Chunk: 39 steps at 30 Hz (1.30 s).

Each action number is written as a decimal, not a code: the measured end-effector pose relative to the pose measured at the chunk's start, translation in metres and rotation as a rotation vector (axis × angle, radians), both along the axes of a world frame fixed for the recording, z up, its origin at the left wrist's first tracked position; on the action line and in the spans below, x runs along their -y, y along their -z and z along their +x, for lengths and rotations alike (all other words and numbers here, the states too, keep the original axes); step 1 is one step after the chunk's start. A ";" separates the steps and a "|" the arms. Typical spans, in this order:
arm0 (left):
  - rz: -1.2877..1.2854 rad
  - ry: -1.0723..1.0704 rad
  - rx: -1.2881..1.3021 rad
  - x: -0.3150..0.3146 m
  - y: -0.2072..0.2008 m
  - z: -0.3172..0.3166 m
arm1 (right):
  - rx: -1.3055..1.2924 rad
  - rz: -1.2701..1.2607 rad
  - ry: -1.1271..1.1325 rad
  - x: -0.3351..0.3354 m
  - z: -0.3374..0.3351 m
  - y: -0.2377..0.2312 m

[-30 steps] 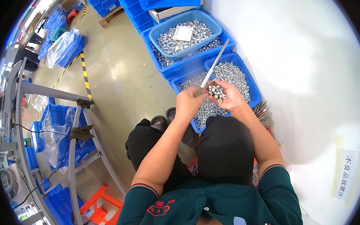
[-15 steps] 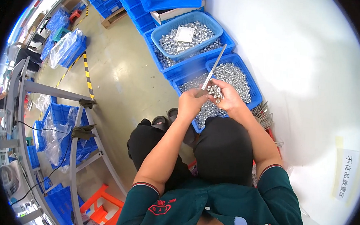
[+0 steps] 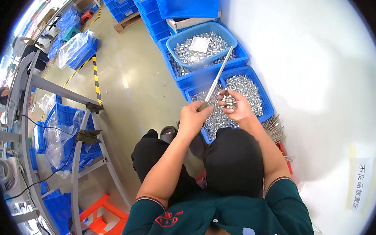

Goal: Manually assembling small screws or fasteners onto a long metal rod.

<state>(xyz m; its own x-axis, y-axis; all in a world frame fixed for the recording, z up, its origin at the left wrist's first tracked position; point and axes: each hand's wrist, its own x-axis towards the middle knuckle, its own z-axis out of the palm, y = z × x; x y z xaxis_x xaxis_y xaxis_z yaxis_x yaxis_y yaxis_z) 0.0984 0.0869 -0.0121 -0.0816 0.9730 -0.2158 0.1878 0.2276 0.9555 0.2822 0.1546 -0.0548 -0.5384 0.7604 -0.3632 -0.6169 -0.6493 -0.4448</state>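
Observation:
My left hand (image 3: 193, 120) is closed around the lower end of a thin, straight metal rod (image 3: 217, 78), perhaps more than one, slanting up and away to the right. Beside it, my right hand (image 3: 240, 108) cups a small heap of silvery metal nuts (image 3: 228, 102) with its fingers curled round them. A gap separates the two hands. Under them stands a blue crate (image 3: 268, 105) filled with loose small metal parts (image 3: 244, 88), with a divider across it. My left hand hides part of the rod's near end.
Beyond the crate, a light-blue basin (image 3: 171, 43) of metal parts with a pale card (image 3: 199, 44) sits in a larger blue bin (image 3: 183, 81). Thin metal rods (image 3: 274, 129) lie by the white wall (image 3: 321, 82). A grey frame (image 3: 77, 162) and an orange stool (image 3: 102, 213) stand left.
My hands have drawn apart; the left fingers, earlier touching the right hand by the nuts, are now clear of it. The rod has tipped more upright. The view has shifted slightly.

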 end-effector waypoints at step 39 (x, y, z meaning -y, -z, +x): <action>0.038 0.009 0.079 0.075 -0.029 -0.071 | 0.204 0.047 -0.117 -0.022 -0.009 -0.111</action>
<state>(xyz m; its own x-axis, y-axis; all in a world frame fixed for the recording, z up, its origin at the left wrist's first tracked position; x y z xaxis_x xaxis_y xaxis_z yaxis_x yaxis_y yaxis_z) 0.0272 0.0121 0.0168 -0.0574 0.9812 -0.1844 0.1133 0.1899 0.9752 0.2732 0.1768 0.0561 -0.5430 0.7156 -0.4394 -0.4331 -0.6869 -0.5835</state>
